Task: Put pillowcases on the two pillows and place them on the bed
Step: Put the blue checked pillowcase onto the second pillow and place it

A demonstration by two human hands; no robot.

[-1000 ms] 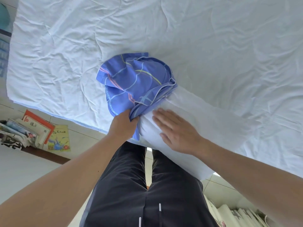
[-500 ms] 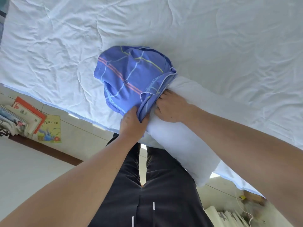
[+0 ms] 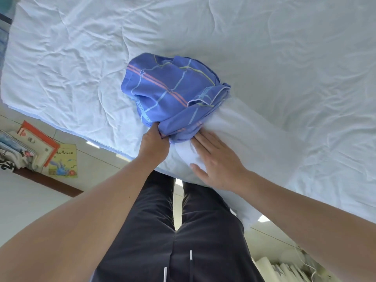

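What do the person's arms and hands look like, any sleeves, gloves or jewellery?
Both forearms are bare with no sleeves in view. The left hand and right hand wear no gloves, and no rings or watch show. Below them are dark trousers with white-tipped drawstrings.

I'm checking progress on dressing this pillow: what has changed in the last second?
The right hand, which half a second ago was curled at the pillowcase opening, has drawn back and now lies flat on the bare pillow. The left hand still grips the gathered pillowcase edge. The pillowcase still covers only the pillow's far end, and the pillow still lies on the bed.
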